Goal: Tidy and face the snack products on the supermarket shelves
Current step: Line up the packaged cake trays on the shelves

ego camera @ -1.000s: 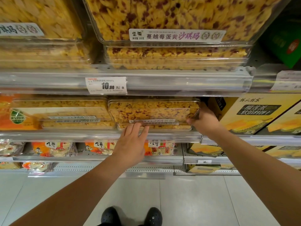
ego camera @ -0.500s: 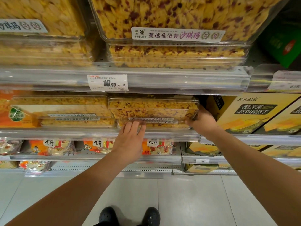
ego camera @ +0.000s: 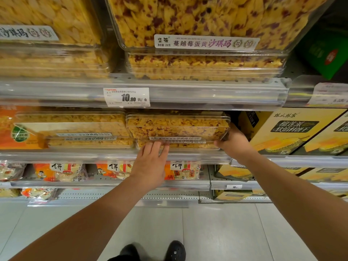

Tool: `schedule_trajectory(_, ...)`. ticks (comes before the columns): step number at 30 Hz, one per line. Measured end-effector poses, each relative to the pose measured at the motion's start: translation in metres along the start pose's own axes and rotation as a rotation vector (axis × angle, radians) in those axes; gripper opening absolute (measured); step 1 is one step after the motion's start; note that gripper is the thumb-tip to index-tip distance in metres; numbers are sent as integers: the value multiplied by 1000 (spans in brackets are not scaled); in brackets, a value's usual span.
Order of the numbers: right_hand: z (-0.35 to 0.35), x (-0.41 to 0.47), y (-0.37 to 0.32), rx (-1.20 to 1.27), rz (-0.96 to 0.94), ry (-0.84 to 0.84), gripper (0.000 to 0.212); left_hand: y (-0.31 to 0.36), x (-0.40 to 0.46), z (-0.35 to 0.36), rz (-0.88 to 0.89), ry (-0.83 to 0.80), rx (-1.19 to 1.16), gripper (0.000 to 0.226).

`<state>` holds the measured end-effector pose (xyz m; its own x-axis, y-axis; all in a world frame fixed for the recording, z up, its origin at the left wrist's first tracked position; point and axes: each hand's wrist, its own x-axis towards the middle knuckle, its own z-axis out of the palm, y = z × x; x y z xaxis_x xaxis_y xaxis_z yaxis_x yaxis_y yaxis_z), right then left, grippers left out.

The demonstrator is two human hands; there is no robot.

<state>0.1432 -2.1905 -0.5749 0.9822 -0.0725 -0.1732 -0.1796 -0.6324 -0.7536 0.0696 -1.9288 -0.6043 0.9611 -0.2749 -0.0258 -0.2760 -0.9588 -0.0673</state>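
Here left hand (ego camera: 150, 162) presses flat fingers on the front of the clear snack box (ego camera: 178, 127); right hand (ego camera: 234, 142) grips its right corner. Probably light, stiff, slick plastic, crumbly inside; hold both ends.

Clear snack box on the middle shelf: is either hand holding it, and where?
Right hand grips the box at its right front corner; left hand only touches its front.

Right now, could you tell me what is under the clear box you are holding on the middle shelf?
A second clear box of the same snack lies under the top box. Only its front edge shows; the rest is covered.
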Motion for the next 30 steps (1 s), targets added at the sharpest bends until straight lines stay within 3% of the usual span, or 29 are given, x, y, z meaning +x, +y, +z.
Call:
schedule_trajectory(4,0,-11,-5,-15,24,-21,52,-1,2,-12,-2,-49,-21,75)
schedule_trajectory(8,-18,-45,-10,92,103,-91,76,7,9,-44,73,-63,-151,61)
schedule_trajectory(13,-71,-110,-7,150,143,-23,69,55,15,-101,349,99,-308,35)
schedule_trajectory(20,-170,-171,13,103,66,230,57,129,28,-181,558,409,-396,42)
schedule_trajectory(23,-214,-167,23,-39,-8,342,50,153,41,-204,529,507,-285,54)
schedule_trajectory(26,-250,-147,32,-192,-90,447,47,175,57,-207,382,506,-216,71)
schedule_trajectory(30,-284,-108,40,-371,-215,412,69,200,71,-199,170,478,-152,76)
